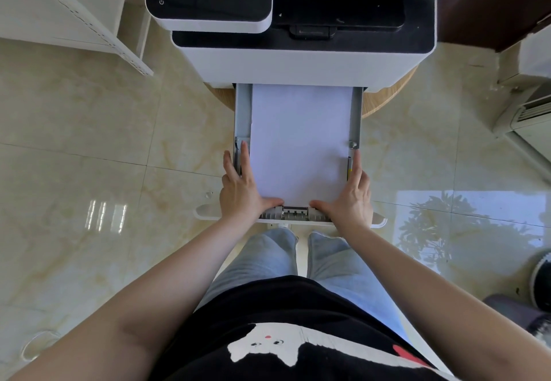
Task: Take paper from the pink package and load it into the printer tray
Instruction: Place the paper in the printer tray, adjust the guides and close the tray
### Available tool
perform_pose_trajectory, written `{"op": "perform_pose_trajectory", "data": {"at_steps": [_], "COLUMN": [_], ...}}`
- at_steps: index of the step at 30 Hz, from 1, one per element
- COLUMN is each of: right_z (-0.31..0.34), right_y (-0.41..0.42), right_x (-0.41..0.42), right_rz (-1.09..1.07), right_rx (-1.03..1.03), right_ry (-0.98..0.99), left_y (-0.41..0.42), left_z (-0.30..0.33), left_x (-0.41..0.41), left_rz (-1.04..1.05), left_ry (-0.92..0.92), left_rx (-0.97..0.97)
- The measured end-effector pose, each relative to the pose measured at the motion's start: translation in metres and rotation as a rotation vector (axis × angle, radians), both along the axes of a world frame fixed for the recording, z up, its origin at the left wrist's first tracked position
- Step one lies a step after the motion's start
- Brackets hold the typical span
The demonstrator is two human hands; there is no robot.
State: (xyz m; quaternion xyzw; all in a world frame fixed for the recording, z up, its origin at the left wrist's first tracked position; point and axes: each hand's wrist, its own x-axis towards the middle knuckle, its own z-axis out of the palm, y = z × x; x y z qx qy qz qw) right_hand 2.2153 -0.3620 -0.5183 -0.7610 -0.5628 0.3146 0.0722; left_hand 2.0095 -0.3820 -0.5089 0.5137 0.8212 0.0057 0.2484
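Printer tray [242, 112] is pulled fully out of the white and black printer [298, 58] toward me, grey side rails showing. I see a white paper [299, 142] stack lying flat inside it, squared between the side guides, near edge against the grey end guide at the tray's front. Pink package isn't in view.

bright, sharp daylight; window glare on the glossy floor [465, 219] at right; wide-angle bending at the edges.
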Motion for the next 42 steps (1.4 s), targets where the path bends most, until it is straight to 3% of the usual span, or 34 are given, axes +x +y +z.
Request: {"op": "perform_pose_trajectory", "data": {"at_steps": [17,25,34,42], "right_z": [0.002,0.001,-0.011,-0.004], "right_y": [0.002,0.045,0.064,0.054], "right_x": [0.011,0.016,0.011,0.01], "right_rz": [-0.024,-0.098,-0.061,-0.035], "right_rx": [-0.019,0.034,-0.002,0.015], "right_ry": [0.2,0.381,0.384,0.422], "left_y": [-0.007,0.044,0.05,0.039], "left_z": [-0.005,-0.011,-0.017,-0.012], "left_x": [-0.011,-0.018,-0.005,-0.013], "left_rz": [0.022,0.15,0.244,0.117], "left_ry": [-0.101,-0.401,-0.349,-0.328], "left_rx": [0.021,0.169,0.168,0.214]}}
